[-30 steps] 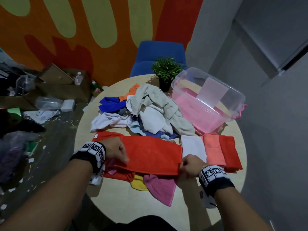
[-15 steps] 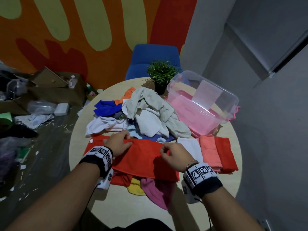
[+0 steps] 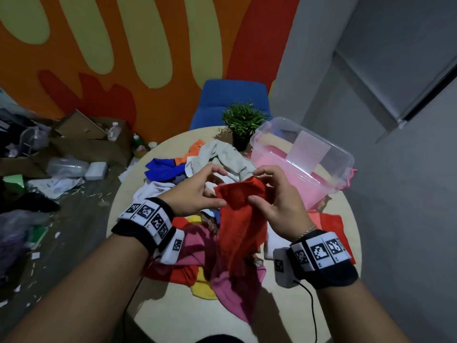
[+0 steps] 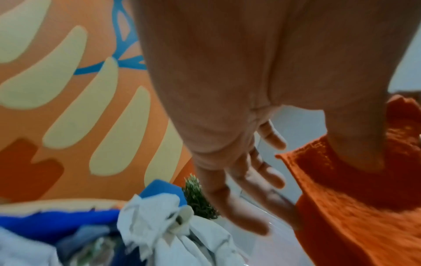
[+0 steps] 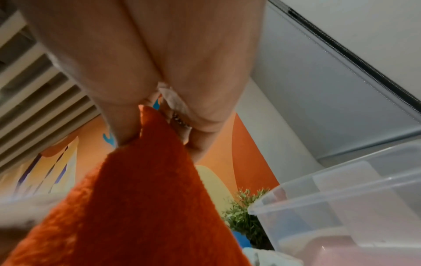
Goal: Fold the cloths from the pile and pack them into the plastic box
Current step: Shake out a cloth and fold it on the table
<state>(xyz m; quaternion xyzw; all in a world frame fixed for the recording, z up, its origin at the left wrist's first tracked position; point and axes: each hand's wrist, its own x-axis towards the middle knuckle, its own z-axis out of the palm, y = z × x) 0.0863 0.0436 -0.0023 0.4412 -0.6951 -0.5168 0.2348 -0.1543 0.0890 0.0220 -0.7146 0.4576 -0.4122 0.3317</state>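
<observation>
Both hands hold an orange-red cloth (image 3: 241, 224) up over the round table (image 3: 168, 308), and it hangs down in a narrow strip. My left hand (image 3: 195, 194) pinches its upper left edge under the thumb, the other fingers (image 4: 262, 180) spread out. At the top right corner, my right hand (image 3: 277, 201) pinches the cloth (image 5: 141, 189) between thumb and fingers. The unfolded pile (image 3: 217, 157) of white, blue and orange cloths lies behind the hands. The clear plastic box (image 3: 341, 159) stands tilted at the back right with pink cloth inside.
Folded orange and red cloths (image 3: 331, 226) lie at the right, partly behind my right wrist. Pink and yellow cloths (image 3: 232, 288) lie below the hanging cloth. A potted plant (image 3: 243, 125) stands behind the pile, with a blue chair (image 3: 232, 100) beyond. Cardboard clutter (image 3: 81, 134) covers the floor at left.
The orange-red cloth lay flat on the table under both hands. Now the hands have come together and lifted it, so it hangs doubled lengthwise.
</observation>
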